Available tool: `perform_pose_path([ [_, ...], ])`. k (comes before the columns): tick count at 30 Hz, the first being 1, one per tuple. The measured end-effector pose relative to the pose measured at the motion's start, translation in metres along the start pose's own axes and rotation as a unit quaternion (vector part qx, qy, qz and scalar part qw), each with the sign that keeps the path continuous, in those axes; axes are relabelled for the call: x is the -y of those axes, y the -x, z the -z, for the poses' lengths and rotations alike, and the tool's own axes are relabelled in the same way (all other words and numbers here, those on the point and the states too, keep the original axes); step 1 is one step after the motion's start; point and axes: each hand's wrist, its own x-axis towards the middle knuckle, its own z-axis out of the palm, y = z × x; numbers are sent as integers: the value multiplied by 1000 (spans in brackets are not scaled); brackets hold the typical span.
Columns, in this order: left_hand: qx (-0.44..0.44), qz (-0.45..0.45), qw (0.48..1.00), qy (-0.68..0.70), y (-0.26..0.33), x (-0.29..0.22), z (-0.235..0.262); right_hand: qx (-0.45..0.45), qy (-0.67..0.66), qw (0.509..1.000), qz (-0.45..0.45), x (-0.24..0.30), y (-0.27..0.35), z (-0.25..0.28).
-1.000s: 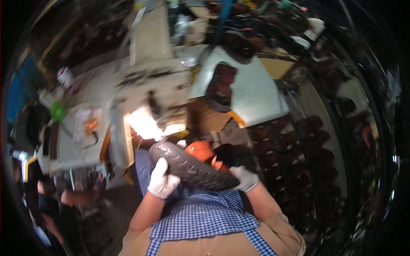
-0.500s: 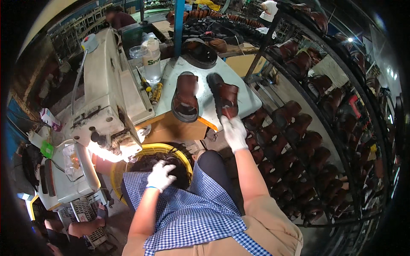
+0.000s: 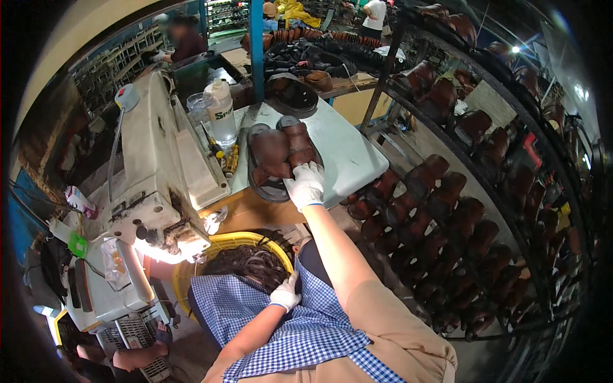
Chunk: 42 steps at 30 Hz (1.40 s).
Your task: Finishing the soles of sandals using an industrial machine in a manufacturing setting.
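Two brown leather sandals with dark soles lie side by side on the pale tabletop (image 3: 348, 159). My gloved right hand (image 3: 306, 185) grips the near end of the right-hand sandal (image 3: 297, 142), which touches the left-hand sandal (image 3: 269, 156). My gloved left hand (image 3: 285, 295) rests over my lap on the blue checked apron (image 3: 294, 341), beside the yellow basket (image 3: 237, 239). One of its digits points up, and it holds nothing that I can see. Dark strips (image 3: 255, 263) fill the basket. Another dark sandal (image 3: 292, 94) lies at the table's far edge.
A white sewing machine (image 3: 150, 140) with a lit lamp stands on the left. Near it are a white bottle (image 3: 221, 115) and a yellow-handled screwdriver (image 3: 232, 159). At right, a dark rack (image 3: 488, 166) holds many brown sandals. Other people (image 3: 185, 38) are farther back.
My right hand has brought the right-hand sandal leftward against the other one. My left hand has moved right, from over the basket's near edge to my lap.
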Motion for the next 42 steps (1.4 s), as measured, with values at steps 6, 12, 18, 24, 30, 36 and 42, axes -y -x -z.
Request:
perform_pose_path([
  [6,54,18,998,26,-14,-6,6,-16,-93,995,44,-26,39,30],
  [12,208,-163,956,-127,-27,41,-36,-117,-158,980,33,-79,108,92],
  [18,285,-144,943,-89,-23,41,-25,-180,105,975,-72,-146,69,123],
  [24,-95,-3,992,82,6,-12,20,-63,264,934,-233,-229,-8,120],
  [30,-105,-49,988,103,-6,-7,15,-51,317,895,-308,-249,-15,131],
  [36,-53,-53,996,49,-14,-2,17,-35,193,906,-376,-242,-43,157],
  [42,-201,-65,970,121,-8,0,33,31,225,837,-498,-229,-92,156],
])
